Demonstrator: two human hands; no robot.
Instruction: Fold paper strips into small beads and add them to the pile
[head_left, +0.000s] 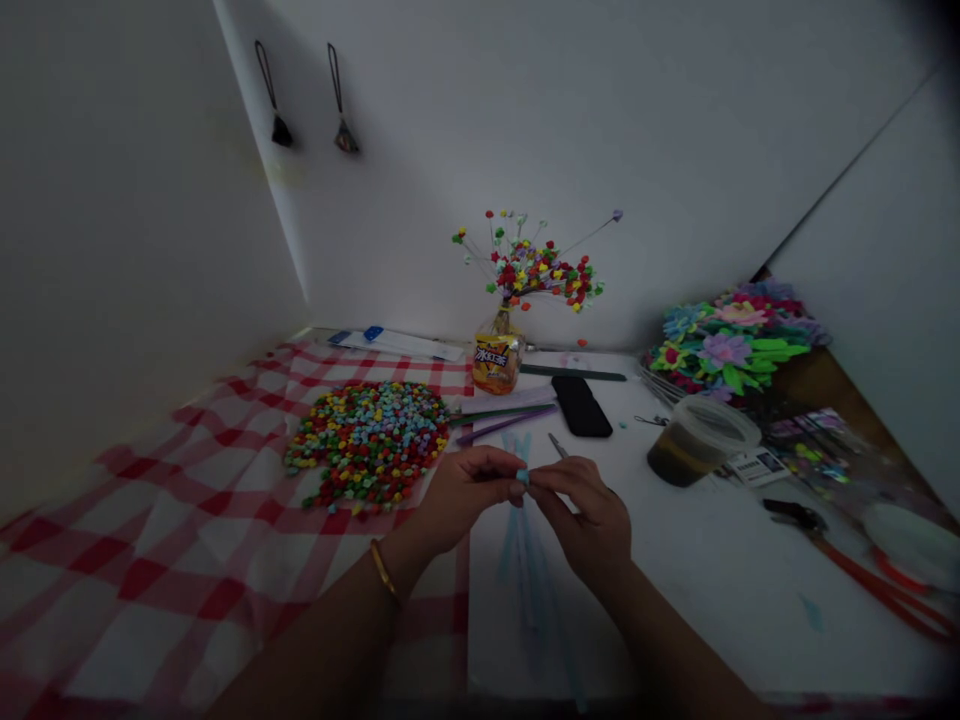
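Note:
A small light-blue paper star [523, 477] is pinched between the fingertips of both hands, above the white board. My left hand [466, 492], with a gold bangle at its wrist, grips it between thumb and forefinger. From the other side, the closed fingers of my right hand [589, 512] hold it too. Beneath the hands lie several pale blue and lilac paper strips [529, 580]. A pen-like tool [557, 445] shows partly behind my right hand. To the left of my left hand spreads a heap of colourful folded paper stars [375, 440].
A cut bottle [496, 362] holds wire stems tipped with paper stars. A black phone [581, 406] and purple strips [510, 422] lie behind the hands. To the right are a tub of brown liquid [694, 445], orange-handled pliers [799, 515] and fuzzy craft flowers [727, 345]. A checked cloth [187, 530] covers the left.

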